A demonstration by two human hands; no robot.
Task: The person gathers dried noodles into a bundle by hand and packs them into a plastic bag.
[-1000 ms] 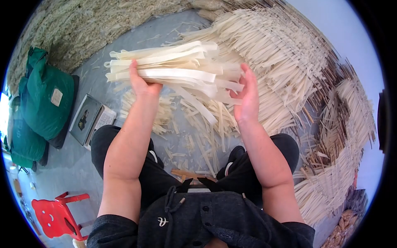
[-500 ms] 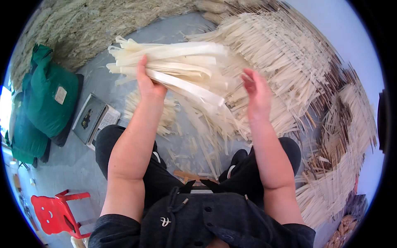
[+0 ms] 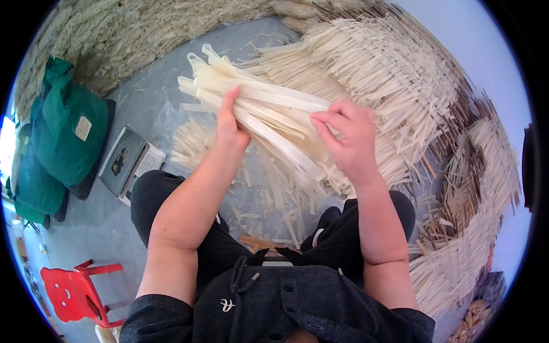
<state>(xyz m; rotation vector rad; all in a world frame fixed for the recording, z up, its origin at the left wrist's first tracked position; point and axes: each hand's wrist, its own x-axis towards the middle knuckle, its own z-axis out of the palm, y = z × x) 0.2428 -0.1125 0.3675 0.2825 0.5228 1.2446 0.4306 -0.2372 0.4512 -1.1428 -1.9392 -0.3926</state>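
A bundle of long, pale flat strips (image 3: 269,111) slants down to the right in front of me, with looped ends at the upper left. My left hand (image 3: 231,123) is wrapped round the bundle near its left part, thumb on top. The fingers of my right hand (image 3: 349,131) pinch the right end of an upper strip, a little apart from the rest of the bundle. Under the bundle, loose strips (image 3: 283,197) and a small pile of pale pieces (image 3: 191,143) lie on the grey floor.
Large heaps of pale strips (image 3: 389,74) curve round the right side. At the left are green bags (image 3: 71,137), a scale with a keypad (image 3: 131,163) and a red chair (image 3: 71,291). A rough straw-coloured mass (image 3: 114,34) borders the floor at the back.
The bundle has swung from nearly level to slanting, and my left hand has moved right with it. My right hand let go of the strip ends, drew back, then pinched one strip.
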